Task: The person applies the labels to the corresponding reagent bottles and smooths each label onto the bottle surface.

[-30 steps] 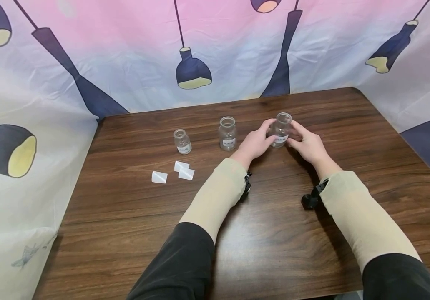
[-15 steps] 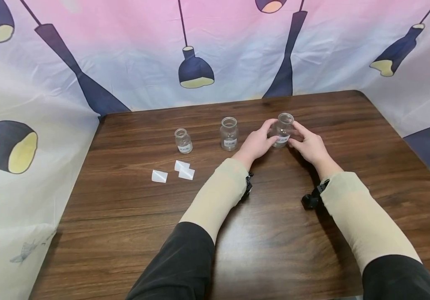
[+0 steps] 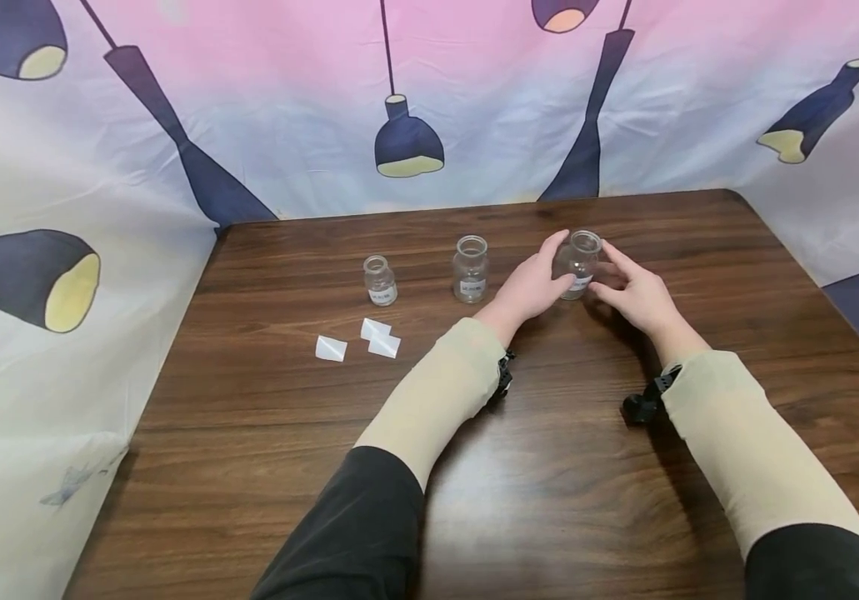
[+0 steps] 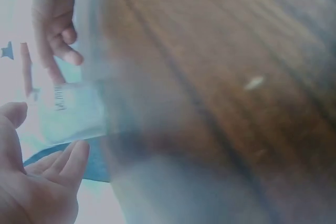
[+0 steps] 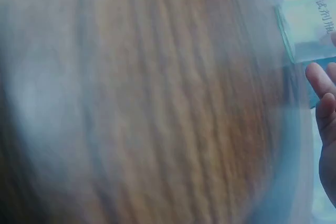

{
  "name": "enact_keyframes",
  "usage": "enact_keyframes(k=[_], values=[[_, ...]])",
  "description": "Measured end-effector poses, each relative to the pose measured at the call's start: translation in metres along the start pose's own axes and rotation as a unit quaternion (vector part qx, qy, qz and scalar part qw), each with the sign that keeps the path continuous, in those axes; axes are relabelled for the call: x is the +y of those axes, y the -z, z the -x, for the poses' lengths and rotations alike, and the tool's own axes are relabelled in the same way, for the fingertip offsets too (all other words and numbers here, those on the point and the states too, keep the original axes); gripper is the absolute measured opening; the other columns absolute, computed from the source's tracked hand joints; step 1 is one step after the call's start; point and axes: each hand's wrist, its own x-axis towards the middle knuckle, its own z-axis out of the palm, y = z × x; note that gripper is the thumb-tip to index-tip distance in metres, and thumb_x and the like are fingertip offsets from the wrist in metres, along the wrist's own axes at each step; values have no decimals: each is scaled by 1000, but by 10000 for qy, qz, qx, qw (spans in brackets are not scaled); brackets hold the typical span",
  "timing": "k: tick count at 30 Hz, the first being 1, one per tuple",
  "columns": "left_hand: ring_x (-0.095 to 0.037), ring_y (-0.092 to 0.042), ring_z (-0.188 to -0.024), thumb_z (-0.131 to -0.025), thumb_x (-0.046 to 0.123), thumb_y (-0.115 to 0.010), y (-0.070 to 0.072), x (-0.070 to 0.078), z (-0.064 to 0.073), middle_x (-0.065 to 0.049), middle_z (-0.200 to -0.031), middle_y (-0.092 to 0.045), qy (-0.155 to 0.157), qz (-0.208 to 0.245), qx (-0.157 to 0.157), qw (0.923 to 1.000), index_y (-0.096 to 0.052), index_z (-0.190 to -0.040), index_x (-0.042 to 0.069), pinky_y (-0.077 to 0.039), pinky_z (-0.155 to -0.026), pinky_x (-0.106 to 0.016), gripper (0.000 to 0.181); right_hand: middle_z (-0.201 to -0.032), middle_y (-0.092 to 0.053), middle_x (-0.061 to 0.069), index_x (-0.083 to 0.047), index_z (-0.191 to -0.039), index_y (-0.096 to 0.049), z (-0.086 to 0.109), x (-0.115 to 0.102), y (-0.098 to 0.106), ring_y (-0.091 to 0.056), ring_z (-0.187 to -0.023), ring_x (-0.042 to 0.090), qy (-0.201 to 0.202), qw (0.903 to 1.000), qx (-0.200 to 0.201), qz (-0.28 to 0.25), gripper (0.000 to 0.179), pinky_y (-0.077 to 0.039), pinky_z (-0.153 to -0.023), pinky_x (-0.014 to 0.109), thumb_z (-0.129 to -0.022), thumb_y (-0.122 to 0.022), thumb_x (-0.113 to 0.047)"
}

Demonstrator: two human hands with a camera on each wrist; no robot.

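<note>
A clear glass bottle (image 3: 581, 262) with a white label stands upright toward the back right of the table, between both hands. My left hand (image 3: 531, 287) holds its left side, thumb across the front near the label and index finger reaching behind. From the right, my right hand (image 3: 641, 300) holds it too, with the index finger near the neck and the thumb low at the front. The left wrist view has the bottle (image 4: 79, 114) between the two hands' fingers. In the right wrist view, handwritten characters show on the bottle (image 5: 304, 27) beside the fingers.
Left of the hands, another glass bottle (image 3: 470, 268) and a smaller one (image 3: 380, 281), both labelled, stand upright in the same row. In front of the small one lie three white paper slips (image 3: 331, 348). A printed curtain (image 3: 324, 150) hangs right behind the wooden table (image 3: 249, 467).
The head view has turned slightly left, so everything sits further right in the picture. Hands and bottle keep about the same places relative to each other.
</note>
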Motion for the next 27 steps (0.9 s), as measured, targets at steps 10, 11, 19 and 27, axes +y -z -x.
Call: enact_keyframes(k=[10,11,19,27], values=[[-8,-34,-131,-94,37,-53,24,28,13,6,-149,-30,-198,91,42,9998,-10,-150,34,-36,-100,-30,71,-135,-50,15,-29,-150,-19,6,-3,16,-54,-112,38,-121,9999,42,-50,70,-38,-91,52,-92,-57,-37],[-7,-32,-132,-94,38,-53,27,31,15,8,-149,-29,-213,82,40,9997,-9,-150,35,-35,-101,-30,71,-136,-49,15,-30,-150,-18,6,-4,17,-53,-113,39,-124,9999,32,-48,70,-38,-92,53,-92,-57,-38],[-8,-39,-127,-94,38,-53,47,37,26,14,-151,-22,-416,181,55,9990,-10,-150,35,-37,-98,-26,71,-137,-47,16,-34,-149,-18,7,-3,25,-50,-116,40,-244,9997,74,-37,71,-35,-94,56,-91,-58,-42],[-9,-58,-99,-93,35,-56,70,34,32,1,-143,-39,-343,304,286,9985,-16,-149,34,-43,-86,-22,69,-137,-47,17,-32,-150,-17,9,-5,27,-49,-117,37,-224,9997,83,-51,72,-35,-95,54,-91,-58,-41]])
